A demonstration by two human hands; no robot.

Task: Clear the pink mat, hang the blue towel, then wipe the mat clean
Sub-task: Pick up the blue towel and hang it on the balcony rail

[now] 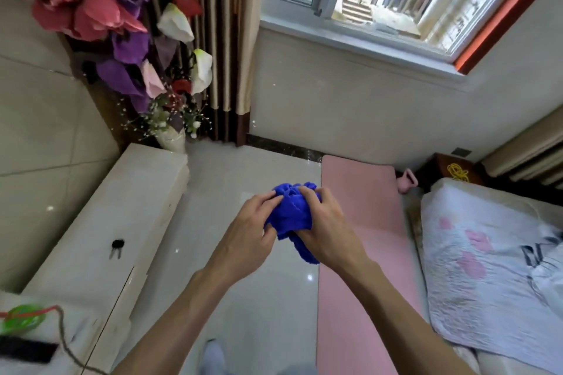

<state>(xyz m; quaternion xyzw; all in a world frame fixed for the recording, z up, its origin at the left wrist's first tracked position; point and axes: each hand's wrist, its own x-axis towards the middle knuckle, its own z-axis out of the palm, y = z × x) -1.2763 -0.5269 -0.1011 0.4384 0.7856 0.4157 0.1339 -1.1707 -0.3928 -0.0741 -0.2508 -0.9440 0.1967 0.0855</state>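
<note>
Head view, the only one: a person stands on the tiled floor [243, 179] between a white cabinet [122, 216] and the pink mat [359, 268], both arms held out forward. The blue towel [291, 216] is off the mat, bunched into a wad and held in the air over the floor, just beside the mat's left edge. The mat's visible surface looks bare. A small pink weight [406, 181] sits by its far right corner, and I cannot tell whether it touches the mat or lies just off it. My judgement is that clearing is about done and hanging comes next. Risks from here: one tail of the towel droops below the right hand, so loosening the hold to shake the cloth out could let it drop onto the floor or the mat. Hung as a wad, it would likely slide off. No hook or rail shows in view, so the hanging place has yet to be found. The weight, if left, could get in the way of wiping that corner. Left hand [249, 228]: back up, fingers curled into the towel's left side and thumb tucked beneath, gripping it. Right hand [327, 222]: back up, fingers bent over the top and right of the wad, clasping it. The two hands are close together with the cloth between them. A bed with a flowered quilt [487, 253] runs along the mat's right edge, and a vase of paper flowers [173, 140] stands at the cabinet's far end
</note>
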